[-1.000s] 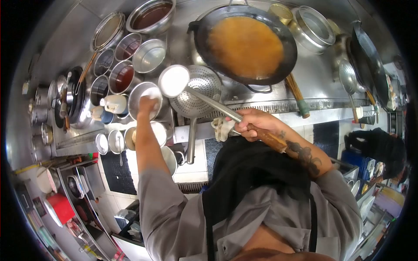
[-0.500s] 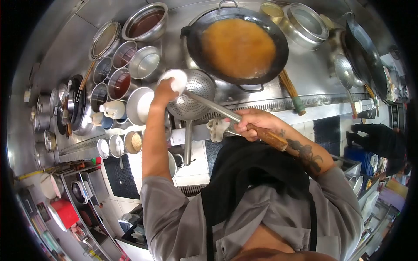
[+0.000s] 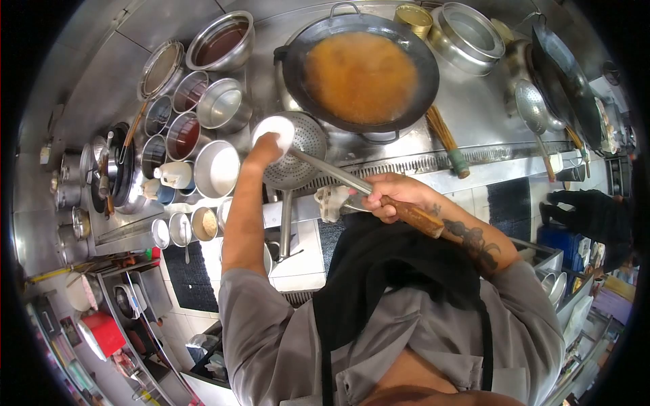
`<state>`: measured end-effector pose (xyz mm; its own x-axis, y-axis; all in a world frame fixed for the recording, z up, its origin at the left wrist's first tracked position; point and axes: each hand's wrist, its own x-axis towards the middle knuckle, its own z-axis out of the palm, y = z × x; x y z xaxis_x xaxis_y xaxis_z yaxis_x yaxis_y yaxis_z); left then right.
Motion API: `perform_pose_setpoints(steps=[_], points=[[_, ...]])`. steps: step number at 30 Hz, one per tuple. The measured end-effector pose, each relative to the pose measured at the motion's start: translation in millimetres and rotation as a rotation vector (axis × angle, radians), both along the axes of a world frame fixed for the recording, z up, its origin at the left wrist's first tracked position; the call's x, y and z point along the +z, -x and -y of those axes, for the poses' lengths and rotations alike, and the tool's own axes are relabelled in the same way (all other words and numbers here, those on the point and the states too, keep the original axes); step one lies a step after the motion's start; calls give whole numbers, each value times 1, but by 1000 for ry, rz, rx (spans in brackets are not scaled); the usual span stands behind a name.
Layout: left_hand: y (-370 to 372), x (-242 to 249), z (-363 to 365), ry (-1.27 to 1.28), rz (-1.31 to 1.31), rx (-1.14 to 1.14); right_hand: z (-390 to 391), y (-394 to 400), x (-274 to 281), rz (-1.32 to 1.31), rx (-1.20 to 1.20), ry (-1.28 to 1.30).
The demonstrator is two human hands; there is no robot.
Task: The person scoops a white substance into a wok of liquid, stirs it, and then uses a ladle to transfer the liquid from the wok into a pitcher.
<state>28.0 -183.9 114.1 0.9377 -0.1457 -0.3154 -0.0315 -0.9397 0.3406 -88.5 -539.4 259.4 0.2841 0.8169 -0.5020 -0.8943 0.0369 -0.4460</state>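
In my right hand (image 3: pixel 389 196) is a long metal ladle (image 3: pixel 332 169), gripped near its wooden handle. Its bowl, at the left end, is full of white stuff (image 3: pixel 277 128). My left hand (image 3: pixel 266 149) is at that bowl, with fingertips reaching into the white contents and mostly hidden there. Beneath the ladle lies a perforated metal strainer (image 3: pixel 308 141), its handle pointing toward me. Just left of my left hand stands a metal pot (image 3: pixel 218 169) with a white interior.
Ahead, a large black wok (image 3: pixel 433 81) holds steaming orange-brown liquid. Several metal pots, some with dark red sauce (image 3: pixel 183 139), crowd the left. A bamboo brush (image 3: pixel 447 145) lies right of the wok. Another person in dark clothes (image 3: pixel 586 216) is at far right.
The view has shifted slightly. My left hand and the ladle bowl have moved a little right over the strainer, and the left fingers sit deeper in the white stuff. My right hand keeps its grip.
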Motion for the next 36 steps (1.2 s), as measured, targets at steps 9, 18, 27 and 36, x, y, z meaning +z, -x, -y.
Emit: perform_pose_setpoints(steps=[9,18,27,36], points=[[6,-6,-2,40,259,-9,8,3,3,22,10,-21],[-5,1,-15,10,286,17,11,7,6,8,-9,4],[3,9,5,31,112,17,13,2,6,-6,11,-17],[-7,5,9,-91,38,-43,11,-4,8,3,9,-20]])
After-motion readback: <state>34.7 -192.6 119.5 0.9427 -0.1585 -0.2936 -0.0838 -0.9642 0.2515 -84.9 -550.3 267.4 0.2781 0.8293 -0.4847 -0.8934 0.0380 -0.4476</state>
